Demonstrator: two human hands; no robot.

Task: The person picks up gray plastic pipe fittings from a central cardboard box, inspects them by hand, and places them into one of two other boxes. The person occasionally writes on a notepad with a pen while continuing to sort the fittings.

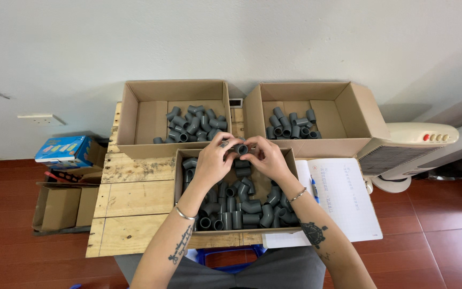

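My left hand [212,159] and my right hand [267,158] meet above the near cardboard box [179,176], both gripping one grey plastic pipe fitting [240,149] between their fingertips. The near box under my hands holds several grey pipe fittings [241,208]. Each wrist wears a thin bracelet and both forearms are tattooed.
Two open cardboard boxes stand at the back of the wooden pallet table [135,198]: the left box [135,115] and the right box [348,115] each hold several grey fittings. An open notebook [343,198] with a blue pen [313,188] lies at the right. A white fan heater [407,150] stands at the right, small boxes [62,206] on the floor at the left.
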